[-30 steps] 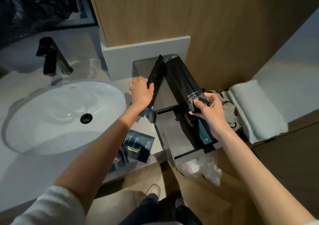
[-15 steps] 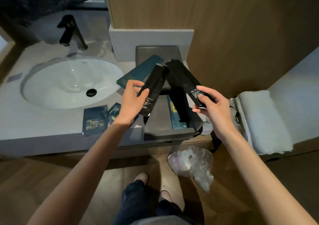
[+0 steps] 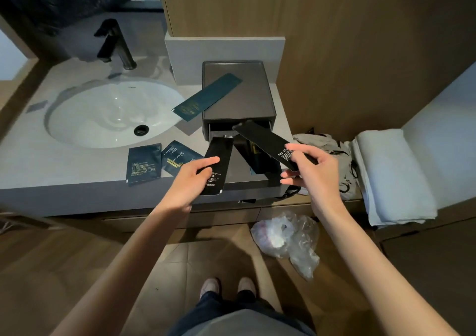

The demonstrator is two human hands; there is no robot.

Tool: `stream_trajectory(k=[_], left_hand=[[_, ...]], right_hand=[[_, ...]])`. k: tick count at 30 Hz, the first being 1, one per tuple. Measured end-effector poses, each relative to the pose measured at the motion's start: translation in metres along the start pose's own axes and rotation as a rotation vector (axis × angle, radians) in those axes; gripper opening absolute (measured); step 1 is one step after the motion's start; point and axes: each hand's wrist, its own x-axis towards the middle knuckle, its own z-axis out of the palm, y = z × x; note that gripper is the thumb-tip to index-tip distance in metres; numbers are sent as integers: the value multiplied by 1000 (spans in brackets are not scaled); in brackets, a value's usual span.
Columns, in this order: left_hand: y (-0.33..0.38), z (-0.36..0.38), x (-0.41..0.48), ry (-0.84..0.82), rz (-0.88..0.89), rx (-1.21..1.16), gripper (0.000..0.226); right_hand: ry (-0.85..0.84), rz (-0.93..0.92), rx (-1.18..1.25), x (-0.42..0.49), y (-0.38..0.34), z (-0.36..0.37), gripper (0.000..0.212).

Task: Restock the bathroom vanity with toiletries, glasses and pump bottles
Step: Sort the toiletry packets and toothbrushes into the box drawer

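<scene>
My left hand [image 3: 191, 178] grips a long black toiletry packet [image 3: 219, 159] above the front edge of the vanity counter [image 3: 64, 171]. My right hand [image 3: 313, 171] pinches a second black packet [image 3: 262, 140] over the pulled-out drawer of the dark amenity box [image 3: 237, 96]. More packets lie inside the drawer, partly hidden. A long teal packet [image 3: 208, 96] rests across the box's top and overhangs toward the sink. Two square dark-blue sachets [image 3: 144, 162] lie on the counter in front of the basin.
The white sink [image 3: 110, 114] and black faucet [image 3: 113, 43] are at left. A grey cloth bag [image 3: 332, 150] and a folded white towel [image 3: 391, 173] sit at right. A crumpled plastic bag [image 3: 286, 235] lies on the floor below. A wood panel rises behind.
Both hands have drawn back from the box toward me, each with its black packet, and the packets have spread apart. The teal packet now lies on the box top.
</scene>
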Motion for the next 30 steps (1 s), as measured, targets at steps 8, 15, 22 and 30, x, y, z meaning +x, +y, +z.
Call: stream_trajectory(k=[8, 15, 22, 30], left_hand=[[6, 28, 42, 11, 9, 163, 43], [19, 33, 56, -53, 67, 472, 60], [1, 26, 56, -14, 417, 1057, 60], [9, 23, 85, -282, 398, 1367, 65]], right_hand=[[-12, 82, -59, 8, 18, 20, 25], [-128, -28, -408, 35, 28, 35, 37], [-298, -83, -664, 60, 31, 48, 45], [-242, -90, -886, 73, 36, 52, 40]])
